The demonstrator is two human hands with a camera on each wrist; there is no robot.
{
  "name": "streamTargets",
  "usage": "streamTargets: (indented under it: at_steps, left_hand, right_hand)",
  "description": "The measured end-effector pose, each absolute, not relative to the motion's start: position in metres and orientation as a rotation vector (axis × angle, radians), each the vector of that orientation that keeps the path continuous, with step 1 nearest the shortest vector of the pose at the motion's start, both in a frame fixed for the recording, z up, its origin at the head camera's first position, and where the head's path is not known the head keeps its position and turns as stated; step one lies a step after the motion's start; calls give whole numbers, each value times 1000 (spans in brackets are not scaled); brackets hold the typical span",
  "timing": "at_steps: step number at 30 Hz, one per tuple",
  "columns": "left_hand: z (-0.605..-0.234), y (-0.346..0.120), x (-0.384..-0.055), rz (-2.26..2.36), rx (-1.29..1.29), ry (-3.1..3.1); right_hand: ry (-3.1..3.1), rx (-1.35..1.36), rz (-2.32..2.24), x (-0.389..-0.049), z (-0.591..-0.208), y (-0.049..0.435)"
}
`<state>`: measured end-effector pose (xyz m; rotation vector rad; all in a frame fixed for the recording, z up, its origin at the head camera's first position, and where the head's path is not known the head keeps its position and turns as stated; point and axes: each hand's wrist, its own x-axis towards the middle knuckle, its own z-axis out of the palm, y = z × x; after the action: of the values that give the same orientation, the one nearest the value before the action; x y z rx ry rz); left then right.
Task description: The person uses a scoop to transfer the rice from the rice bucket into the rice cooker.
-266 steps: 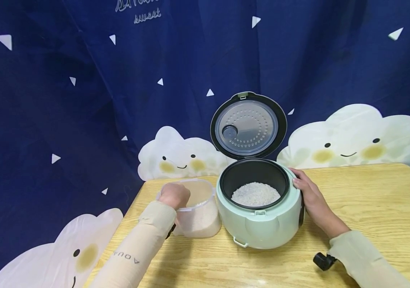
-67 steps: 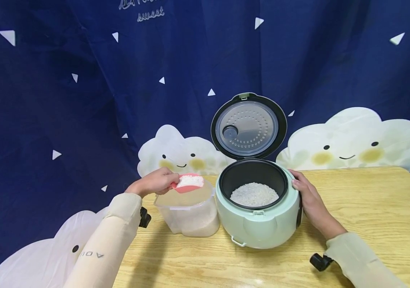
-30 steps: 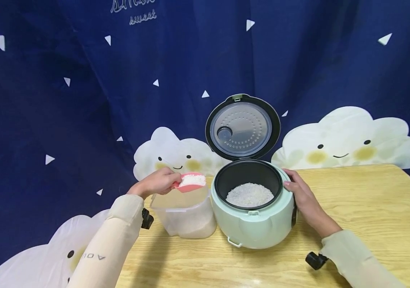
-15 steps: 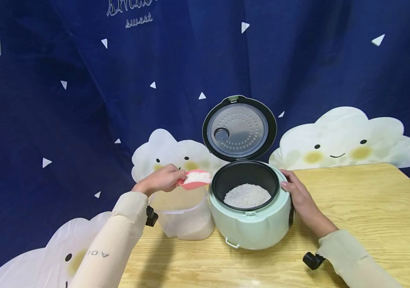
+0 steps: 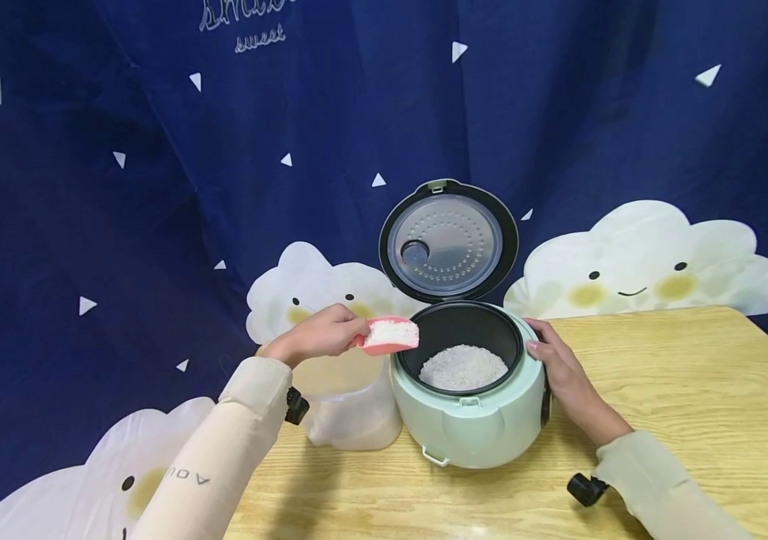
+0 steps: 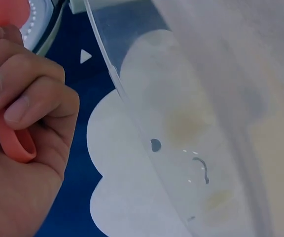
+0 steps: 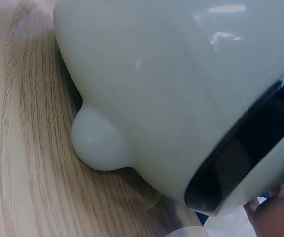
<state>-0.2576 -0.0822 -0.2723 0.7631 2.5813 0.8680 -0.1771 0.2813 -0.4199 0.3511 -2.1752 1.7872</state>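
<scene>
My left hand (image 5: pixel 323 332) grips a pink scoop (image 5: pixel 387 349) heaped with white rice (image 5: pixel 391 331). The scoop is level, its front end overlapping the left rim of the rice cooker (image 5: pixel 468 431). In the left wrist view, curled fingers hold the scoop's looped handle (image 6: pixel 13 140). Mint green, with its lid (image 5: pixel 448 247) up, the cooker has a black inner pot with rice (image 5: pixel 463 367) at the bottom. My right hand (image 5: pixel 568 379) holds the cooker's right side, thumb over the upper edge. Below my left hand stands a translucent rice container (image 5: pixel 353 421).
Container and cooker stand side by side on a wooden table (image 5: pixel 681 405). Wood surface extends to the right of the cooker. A dark blue curtain (image 5: pixel 330 105) with white clouds hangs behind the table.
Earlier my left hand was down in the container; it then came up with the rice-filled scoop. Over the last second it has moved right to the cooker's rim. My right hand stays on the cooker.
</scene>
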Motion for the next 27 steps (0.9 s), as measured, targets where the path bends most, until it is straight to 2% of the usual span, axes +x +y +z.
streamTargets:
  at_steps: [11, 27]
  left_hand:
    - [-269, -66, -253, 755, 914, 2739]
    - [-268, -51, -251, 654, 942, 2857]
  right_hand:
    - [-2186, 344, 1782, -177, -420, 281]
    - [-2174, 354, 1770, -178, -421, 282]
